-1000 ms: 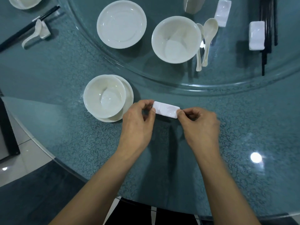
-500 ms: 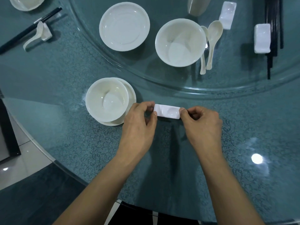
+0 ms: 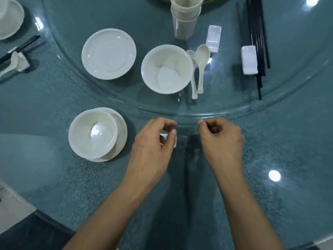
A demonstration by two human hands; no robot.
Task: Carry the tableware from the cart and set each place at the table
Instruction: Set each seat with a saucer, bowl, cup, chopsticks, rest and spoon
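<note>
Placement of the small white rectangular ceramic chopstick rest (image 3: pixel 163 137) looks like the step in hand. It lies on the teal patterned glass-topped bench (image 3: pixel 270 141), at 3 o'clock of the white bowl stacked on its saucer (image 3: pixel 92 131). It is almost wholly under the left hand (image 3: pixel 151 147), whose fingers and thumb curl over it; whether they grip it or only hover cannot be told. Its long axis seems to run 9 to 3 o'clock, though most of it is hidden. The right hand (image 3: pixel 223 139) sits apart at 3 o'clock of the rest, loosely curled with nothing in it. Two pale ceramic spoons (image 3: pixel 201 60) and black chopsticks (image 3: pixel 257 42) wait on the round glass turntable (image 3: pixel 198 114) at 12 to 1 o'clock. They are nearer the right hand, so that hand is probably the one to reach.
</note>
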